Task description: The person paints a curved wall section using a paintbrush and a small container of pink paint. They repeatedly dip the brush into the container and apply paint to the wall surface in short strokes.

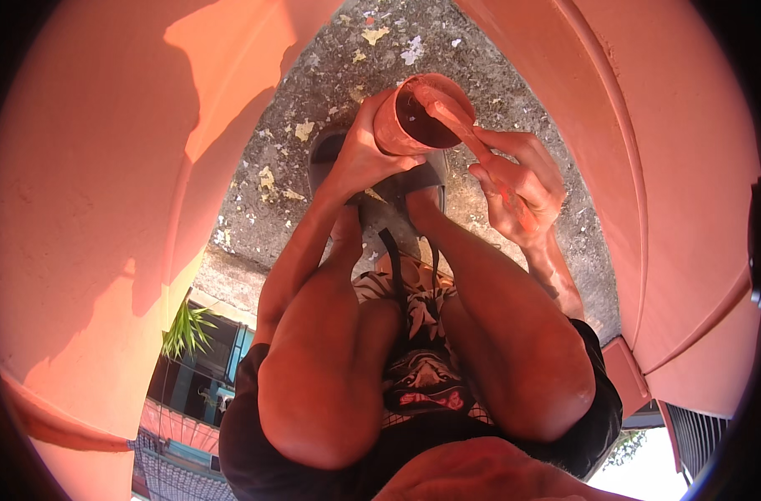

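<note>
My left hand point(358, 153) grips a paint-smeared cup point(393, 128) from its left side and underneath. The cup is tilted so that I look into its dark inside; how much it holds I cannot tell. In my right hand point(531, 178) is a paintbrush point(459, 122), its handle coated in salmon-orange paint and held between thumb and fingers. The brush's head lies at the mouth of the cup, over the opening, and the bristles are partly hard to make out against the rim. Both hands are in front of my bent knees, above my feet.
Salmon-painted walls rise close on the left point(92, 219) and right point(675, 188). Between them, rough concrete ground point(274, 232) carries scattered pale paint flakes. Dark sandals point(326, 153) are on my feet. A green plant point(189, 329) shows past the left wall.
</note>
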`<action>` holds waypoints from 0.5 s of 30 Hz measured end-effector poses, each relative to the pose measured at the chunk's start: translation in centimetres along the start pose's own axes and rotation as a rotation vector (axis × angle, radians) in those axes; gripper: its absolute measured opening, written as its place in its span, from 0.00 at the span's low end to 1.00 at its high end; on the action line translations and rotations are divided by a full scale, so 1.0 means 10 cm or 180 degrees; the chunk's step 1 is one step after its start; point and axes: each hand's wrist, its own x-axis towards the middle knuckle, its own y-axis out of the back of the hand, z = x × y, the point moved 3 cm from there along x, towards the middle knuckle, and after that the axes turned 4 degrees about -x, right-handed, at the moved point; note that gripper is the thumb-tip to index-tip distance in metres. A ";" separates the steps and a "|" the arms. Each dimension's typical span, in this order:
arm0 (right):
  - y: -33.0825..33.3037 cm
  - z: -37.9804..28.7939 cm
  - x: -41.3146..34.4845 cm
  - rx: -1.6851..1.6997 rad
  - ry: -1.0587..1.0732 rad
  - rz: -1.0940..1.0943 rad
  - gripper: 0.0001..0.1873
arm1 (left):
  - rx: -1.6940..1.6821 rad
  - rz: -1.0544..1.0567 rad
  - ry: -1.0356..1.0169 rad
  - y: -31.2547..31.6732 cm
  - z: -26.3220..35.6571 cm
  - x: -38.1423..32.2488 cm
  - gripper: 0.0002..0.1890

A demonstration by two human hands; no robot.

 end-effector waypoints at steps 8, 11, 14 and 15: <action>0.12 0.23 -0.21 0.1398 -0.2127 0.0939 0.04 | 0.0304 -0.0035 -0.0166 0.02 -0.06 -0.01 0.55; 0.17 0.32 -0.23 0.1791 -0.2490 0.1077 0.05 | 0.0508 -0.0052 -0.0183 0.07 -0.11 -0.01 0.57; 0.20 0.39 -0.24 0.2291 -0.2723 0.1108 0.06 | 0.0632 0.0030 -0.0260 0.09 -0.12 -0.02 0.54; 0.20 0.40 -0.25 0.2360 -0.2812 0.1122 0.05 | 0.0644 0.0073 -0.0284 0.09 -0.12 -0.03 0.53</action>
